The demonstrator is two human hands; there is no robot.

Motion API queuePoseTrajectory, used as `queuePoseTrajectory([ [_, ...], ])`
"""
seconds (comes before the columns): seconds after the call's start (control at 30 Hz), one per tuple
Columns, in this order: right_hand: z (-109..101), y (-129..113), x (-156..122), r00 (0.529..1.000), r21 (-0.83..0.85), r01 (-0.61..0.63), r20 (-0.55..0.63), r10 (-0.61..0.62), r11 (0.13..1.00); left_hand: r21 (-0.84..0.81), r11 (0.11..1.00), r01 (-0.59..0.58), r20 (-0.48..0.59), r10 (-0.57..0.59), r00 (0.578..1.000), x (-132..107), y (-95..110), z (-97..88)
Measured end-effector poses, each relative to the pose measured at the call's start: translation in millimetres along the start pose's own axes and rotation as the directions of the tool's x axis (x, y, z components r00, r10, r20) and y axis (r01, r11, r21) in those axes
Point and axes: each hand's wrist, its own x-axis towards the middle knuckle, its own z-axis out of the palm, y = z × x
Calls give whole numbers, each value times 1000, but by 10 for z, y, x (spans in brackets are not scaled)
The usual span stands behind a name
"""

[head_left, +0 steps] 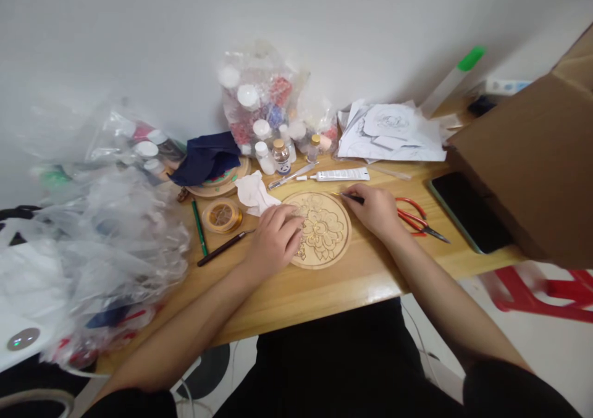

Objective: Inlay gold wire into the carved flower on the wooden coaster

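A round wooden disc (324,229) with a gold-outlined flower pattern lies near the front of the wooden table (324,288). My left hand (273,240) rests on the disc's left edge, fingers curled and pressing down on it. My right hand (376,210) sits at the disc's upper right, pinched around a thin dark tool (353,198) whose tip points left over the disc's top edge.
Red-handled scissors (417,215) lie right of my right hand, a phone (467,211) beyond them under a cardboard box (532,158). A wire spool (222,215), green pencil (199,226), dark tool (225,247), tissue (254,193), glue tube (340,175), small bottles (280,154) and plastic bags (106,233) crowd the left and back.
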Motion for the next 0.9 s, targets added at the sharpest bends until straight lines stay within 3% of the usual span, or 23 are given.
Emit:
queuePoseTrajectory([
  [0.3,-23,-68,-1,999,-92,-1,47,5,996,11,1000,-8,-7,8,1000,10,9,-10],
  [0.67,-113,-40,-103,990,-20,107,96,-105,994,2,1000,-9,-4,9,1000,4,-6,-2],
  [0.9,-38,-93,-75,997,-38,56,64,-53,998,-2,1000,-8,-4,8,1000,4,-5,3],
])
